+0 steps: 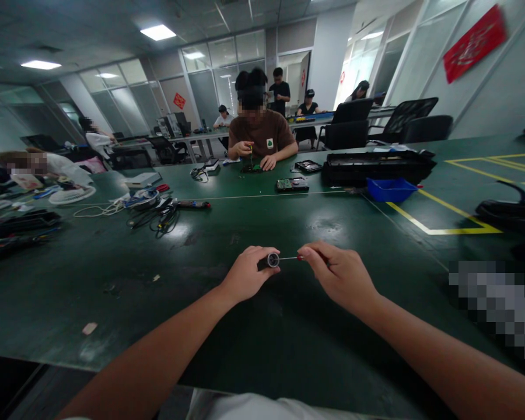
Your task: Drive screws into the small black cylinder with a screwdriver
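My left hand (252, 273) is closed around a small black cylindrical part (272, 260), whose round, light-rimmed end faces me. In my right hand (343, 274) is a screwdriver (289, 258) with a red handle, mostly covered by the fingers. Its thin metal shaft points left, and the tip meets the side of the black part or lies just at it; I cannot tell which. Both hands are above the green table (192, 326), close to my body.
Across the table a person (262, 137) in a brown shirt works on a small board. Nearby lie a circuit-board device (292, 184), a long black casing (378, 168) and a blue bin (391, 189). Tangled cables (164, 213) lie left; yellow tape (459, 231) marks the right.
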Motion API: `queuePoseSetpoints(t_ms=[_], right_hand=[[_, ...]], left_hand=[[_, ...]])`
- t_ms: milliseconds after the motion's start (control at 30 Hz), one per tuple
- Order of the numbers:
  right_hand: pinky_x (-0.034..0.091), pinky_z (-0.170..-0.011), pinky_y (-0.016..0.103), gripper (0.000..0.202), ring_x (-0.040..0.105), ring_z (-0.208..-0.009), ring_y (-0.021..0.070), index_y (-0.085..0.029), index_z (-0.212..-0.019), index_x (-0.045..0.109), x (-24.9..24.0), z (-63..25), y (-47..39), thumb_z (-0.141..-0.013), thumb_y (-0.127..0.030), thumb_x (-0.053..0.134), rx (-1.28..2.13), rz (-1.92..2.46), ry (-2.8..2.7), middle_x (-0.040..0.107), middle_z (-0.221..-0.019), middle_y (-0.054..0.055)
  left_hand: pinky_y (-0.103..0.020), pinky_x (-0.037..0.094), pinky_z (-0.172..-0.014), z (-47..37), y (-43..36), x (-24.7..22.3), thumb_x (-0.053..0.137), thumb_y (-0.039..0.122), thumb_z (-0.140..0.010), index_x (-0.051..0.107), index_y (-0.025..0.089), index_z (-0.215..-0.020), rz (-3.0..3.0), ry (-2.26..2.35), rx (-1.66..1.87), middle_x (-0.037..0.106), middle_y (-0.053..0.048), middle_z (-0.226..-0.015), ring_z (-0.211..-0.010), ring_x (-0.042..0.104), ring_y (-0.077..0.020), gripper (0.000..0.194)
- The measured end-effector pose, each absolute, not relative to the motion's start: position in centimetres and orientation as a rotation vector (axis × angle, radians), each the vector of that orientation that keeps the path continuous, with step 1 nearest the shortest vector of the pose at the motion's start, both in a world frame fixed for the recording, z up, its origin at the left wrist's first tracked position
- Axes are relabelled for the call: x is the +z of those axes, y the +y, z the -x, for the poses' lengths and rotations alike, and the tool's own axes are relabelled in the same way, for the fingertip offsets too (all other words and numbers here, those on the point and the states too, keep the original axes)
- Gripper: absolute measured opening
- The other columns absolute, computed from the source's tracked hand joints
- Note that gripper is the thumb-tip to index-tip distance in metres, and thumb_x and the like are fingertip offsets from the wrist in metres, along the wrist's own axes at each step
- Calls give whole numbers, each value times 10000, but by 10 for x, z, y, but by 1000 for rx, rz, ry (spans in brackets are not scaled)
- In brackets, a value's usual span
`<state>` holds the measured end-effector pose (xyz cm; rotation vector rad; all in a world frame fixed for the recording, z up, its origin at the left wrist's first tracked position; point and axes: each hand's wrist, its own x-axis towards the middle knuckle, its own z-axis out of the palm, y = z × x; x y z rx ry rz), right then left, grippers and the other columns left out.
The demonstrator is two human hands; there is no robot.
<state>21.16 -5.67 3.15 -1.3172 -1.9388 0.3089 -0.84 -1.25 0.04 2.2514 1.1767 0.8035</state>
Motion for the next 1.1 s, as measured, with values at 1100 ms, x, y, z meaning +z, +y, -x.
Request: queuePoseSetpoints(t_ms=[1100], right_hand=[[515, -716, 353, 288, 614, -715, 177, -189, -900, 618, 17, -215, -36, -930, -463, 537, 934, 1173, -1305, 634, -785, 30]], left_hand=[[-383, 444, -910, 11, -11, 1, 710, 270, -849, 653, 259, -1214, -2266, 1181, 765, 672, -38, -1096, -1040, 573, -241, 370]])
